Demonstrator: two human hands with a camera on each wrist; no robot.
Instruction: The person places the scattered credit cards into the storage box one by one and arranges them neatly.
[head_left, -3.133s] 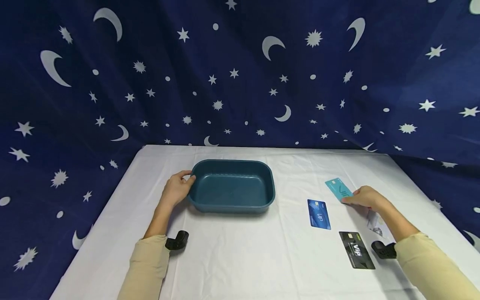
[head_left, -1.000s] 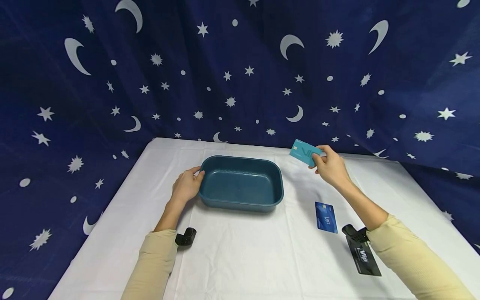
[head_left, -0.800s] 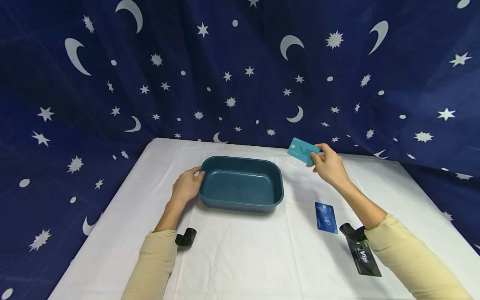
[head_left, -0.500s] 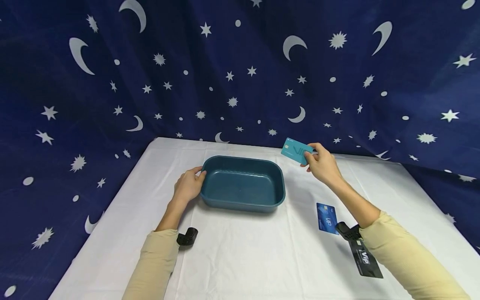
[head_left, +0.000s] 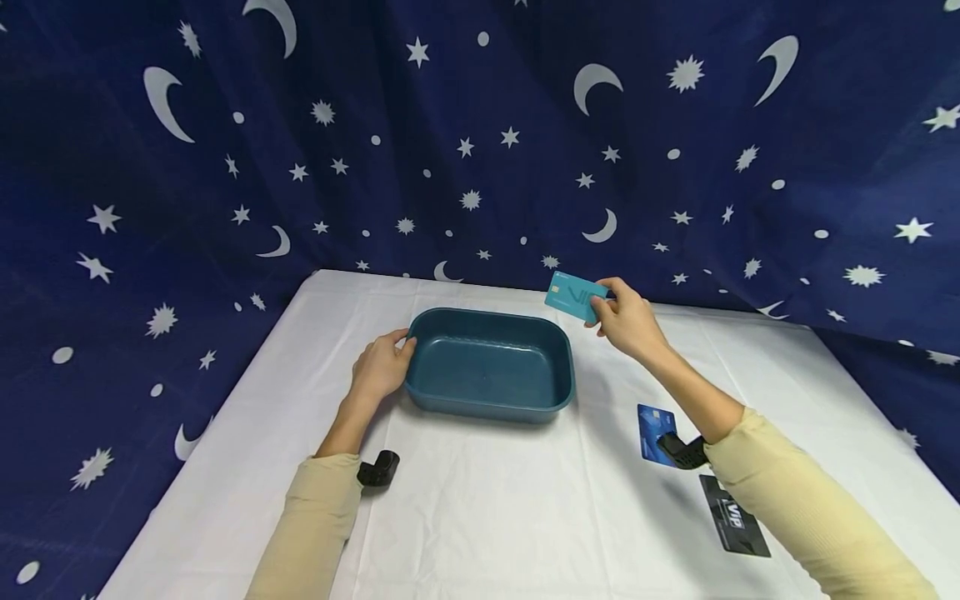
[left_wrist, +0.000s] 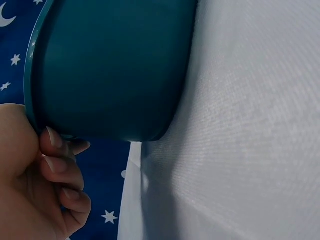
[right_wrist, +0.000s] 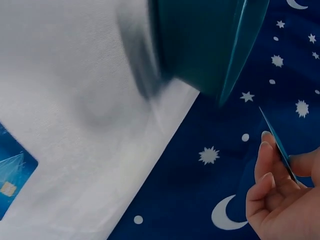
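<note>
My right hand (head_left: 630, 321) pinches a light teal VIP card (head_left: 573, 295) between thumb and fingers. The card is held in the air near the far right corner of a dark teal plastic tub (head_left: 491, 408); the right wrist view shows this card (right_wrist: 278, 142) nearly edge-on, apart from the tub. With thumb and fingers, my left hand (head_left: 380, 367) grips the tub's left end at the rim, which the left wrist view shows up close. Nothing lies inside the tub. On the cloth at right are a blue VIP card (head_left: 651, 429), partly covered by the wrist camera, and a black VIP card (head_left: 735, 521).
A white cloth (head_left: 480, 517) covers the table. Behind it hangs a dark blue curtain (head_left: 420, 108) with moons and stars. Black wrist cameras sit at both sleeves, the right one (head_left: 682, 452) above the blue card.
My right hand has picked the teal card off the cloth, raised it and carried it left toward the tub. My left hand keeps its grip on the rim. The head view has shifted slightly.
</note>
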